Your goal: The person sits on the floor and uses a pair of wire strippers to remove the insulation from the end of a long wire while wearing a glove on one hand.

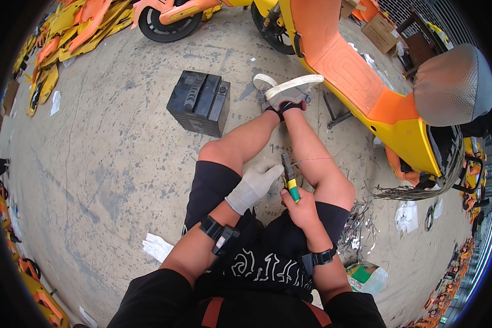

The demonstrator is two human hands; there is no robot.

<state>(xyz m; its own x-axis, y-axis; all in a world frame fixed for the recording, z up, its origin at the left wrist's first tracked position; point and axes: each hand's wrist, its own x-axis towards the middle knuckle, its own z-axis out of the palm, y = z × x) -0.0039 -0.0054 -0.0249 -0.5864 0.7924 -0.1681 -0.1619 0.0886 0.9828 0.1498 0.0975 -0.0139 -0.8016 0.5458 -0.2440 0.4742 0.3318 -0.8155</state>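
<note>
My right hand (301, 207), bare, is closed around pliers (287, 166) with yellow and green handles. The metal jaws point away from me, above the floor between my knees. A thin wire (313, 158), reddish toward its far end, stretches rightward from beside the jaws across my right shin. My left hand (258, 180) wears a pale knit glove, its fingers bent together just left of the jaws. Whether anything is pinched in those fingers is hidden. Cut wire scraps (356, 223) litter the concrete beside my right thigh.
A black battery case (199, 102) stands ahead on the left. An orange and yellow scooter (352, 78) is close on my right, with a bundle of grey wires (426, 192) hanging over its rear. A white glove (156, 247) lies left; body panels (78, 33) are piled far left.
</note>
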